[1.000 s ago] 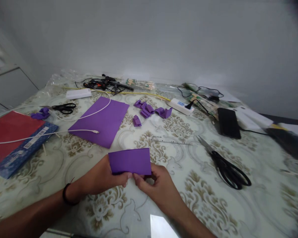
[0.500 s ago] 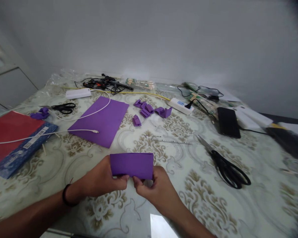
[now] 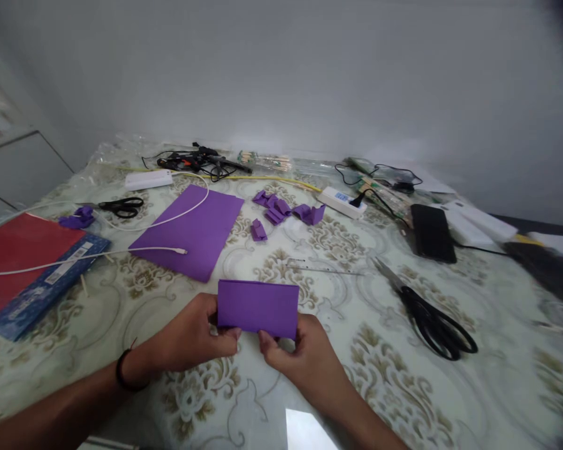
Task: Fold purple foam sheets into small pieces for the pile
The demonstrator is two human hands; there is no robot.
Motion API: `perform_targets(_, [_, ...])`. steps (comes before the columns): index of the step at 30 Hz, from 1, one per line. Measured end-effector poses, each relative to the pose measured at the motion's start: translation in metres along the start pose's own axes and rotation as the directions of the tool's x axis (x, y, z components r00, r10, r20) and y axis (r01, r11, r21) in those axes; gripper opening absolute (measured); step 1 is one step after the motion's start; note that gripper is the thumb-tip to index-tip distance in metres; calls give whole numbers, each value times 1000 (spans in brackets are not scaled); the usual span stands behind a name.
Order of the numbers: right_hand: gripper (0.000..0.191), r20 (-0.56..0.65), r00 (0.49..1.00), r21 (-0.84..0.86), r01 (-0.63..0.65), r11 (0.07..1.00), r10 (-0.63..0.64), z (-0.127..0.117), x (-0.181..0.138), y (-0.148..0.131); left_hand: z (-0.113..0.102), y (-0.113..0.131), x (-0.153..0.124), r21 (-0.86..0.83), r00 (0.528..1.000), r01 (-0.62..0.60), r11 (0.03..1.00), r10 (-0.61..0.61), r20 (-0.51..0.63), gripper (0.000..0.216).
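Note:
A folded piece of purple paper is held up above the table between both hands. My left hand pinches its lower left corner, thumb on the near face. On the opposite side my right hand grips the lower right edge, its thumb near the bottom. The fingers behind the paper are hidden. Beyond it lie several small folded purple paper pieces, and larger purple sheets rest to the left.
Black-handled scissors lie at right, a clear ruler ahead. Smaller scissors, a red paper pack and a white cable are at left. A phone and a power strip sit further back.
The folded purple paper has shifted a little right and up, its right side now tilted slightly down. Both hands stay closed on it.

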State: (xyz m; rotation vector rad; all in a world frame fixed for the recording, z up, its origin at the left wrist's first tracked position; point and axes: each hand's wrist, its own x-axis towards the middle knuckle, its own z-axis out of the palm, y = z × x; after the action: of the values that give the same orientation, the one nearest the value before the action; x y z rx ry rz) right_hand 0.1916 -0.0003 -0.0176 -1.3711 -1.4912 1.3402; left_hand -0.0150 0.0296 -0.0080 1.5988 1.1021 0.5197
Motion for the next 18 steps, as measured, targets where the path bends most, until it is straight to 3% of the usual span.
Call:
perform_targets(12, [24, -26, 999, -57, 27, 998, -28, -3, 2, 3, -1, -1, 3, -240, 999, 31, 970, -22, 41, 4])
perform_targets(18, [23, -63, 997, -88, 39, 995, -44, -6, 3, 4, -4, -6, 4, -264, 1000, 3, 965, 1, 17, 2])
